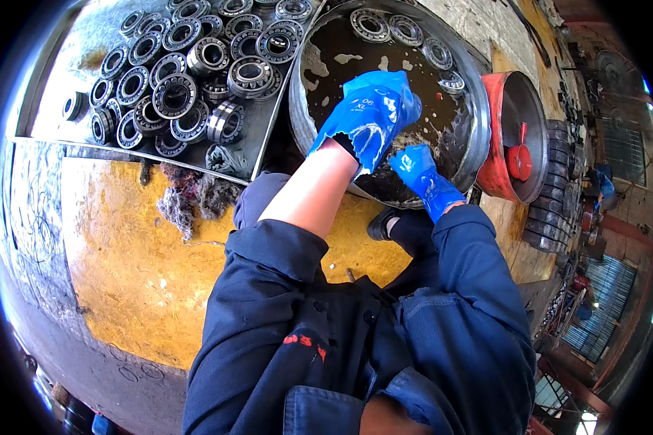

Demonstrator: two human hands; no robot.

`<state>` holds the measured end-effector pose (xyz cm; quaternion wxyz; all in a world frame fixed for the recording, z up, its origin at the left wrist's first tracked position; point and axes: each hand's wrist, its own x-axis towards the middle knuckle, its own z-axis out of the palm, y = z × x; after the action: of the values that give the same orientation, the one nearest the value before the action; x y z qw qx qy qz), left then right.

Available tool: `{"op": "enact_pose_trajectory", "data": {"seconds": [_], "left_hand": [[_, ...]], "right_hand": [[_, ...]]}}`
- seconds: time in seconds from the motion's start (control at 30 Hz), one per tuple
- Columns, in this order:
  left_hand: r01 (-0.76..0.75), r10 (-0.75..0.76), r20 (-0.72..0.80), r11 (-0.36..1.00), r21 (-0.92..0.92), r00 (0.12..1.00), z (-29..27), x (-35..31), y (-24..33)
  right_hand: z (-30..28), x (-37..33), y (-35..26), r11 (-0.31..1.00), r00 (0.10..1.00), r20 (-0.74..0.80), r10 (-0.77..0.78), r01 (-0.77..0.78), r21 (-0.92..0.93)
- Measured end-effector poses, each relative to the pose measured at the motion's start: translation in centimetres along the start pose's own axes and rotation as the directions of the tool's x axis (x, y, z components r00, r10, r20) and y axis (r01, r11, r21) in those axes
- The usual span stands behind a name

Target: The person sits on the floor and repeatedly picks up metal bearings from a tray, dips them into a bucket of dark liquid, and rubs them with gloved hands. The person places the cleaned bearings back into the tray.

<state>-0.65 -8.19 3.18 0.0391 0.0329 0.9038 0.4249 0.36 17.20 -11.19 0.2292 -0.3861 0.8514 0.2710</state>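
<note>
Both my hands wear blue rubber gloves over a round metal tub (pixel 482 109) of dark brown, foam-flecked liquid. My left hand (pixel 377 109) is over the middle of the tub, its back toward me and its fingers curled down; what they hold, if anything, is hidden beneath the glove. Close by at the near right side, my right hand (pixel 418 171) is closed, and its grip cannot be made out. Beyond my hands, several roller bearings stand along the tub's far inner wall, among them a bearing (pixel 370 26) and a smaller-looking one (pixel 437 54).
At the left, a metal tray (pixel 257 134) carries many heaped roller bearings (pixel 174 96) and a grey rag (pixel 228 159). Frayed rags (pixel 189 199) lie on the yellow floor (pixel 138 254). Right of the tub stands a red drum (pixel 492 130) containing a red object (pixel 518 161), beside stacked dark rings (pixel 551 196).
</note>
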Motion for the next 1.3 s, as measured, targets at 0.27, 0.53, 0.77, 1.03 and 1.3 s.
{"op": "enact_pose_trajectory", "data": {"seconds": [0.27, 0.53, 0.77, 1.03, 1.3], "left_hand": [[0.105, -0.112, 0.120, 0.992, 0.070, 0.986, 0.0, 1.3, 0.4], [0.087, -0.090, 0.085, 0.995, 0.038, 0.992, -0.4, 0.5, 0.4], [0.125, -0.142, 0.205, 0.988, 0.093, 0.968, -0.3, 1.6, 0.3], [0.053, -0.056, 0.128, 0.998, 0.026, 0.990, -0.7, 0.3, 0.0], [0.077, -0.081, 0.075, 0.996, 0.053, 0.994, 0.2, 0.8, -0.1]], "right_hand": [[-0.7, -3.0, 0.1, 0.414, 0.842, 0.209, 0.498, -0.442, 0.796], [-1.4, -0.3, 1.1, 0.925, 0.996, 0.071, 0.062, -0.084, 0.372], [2.0, -0.9, 1.4, 0.691, 0.944, 0.064, 0.325, -0.283, 0.665], [-1.3, -0.8, 0.7, 0.906, 0.992, 0.047, 0.120, -0.129, 0.402], [-1.9, -0.6, -0.4, 0.827, 0.941, 0.079, 0.330, -0.328, 0.456]]}}
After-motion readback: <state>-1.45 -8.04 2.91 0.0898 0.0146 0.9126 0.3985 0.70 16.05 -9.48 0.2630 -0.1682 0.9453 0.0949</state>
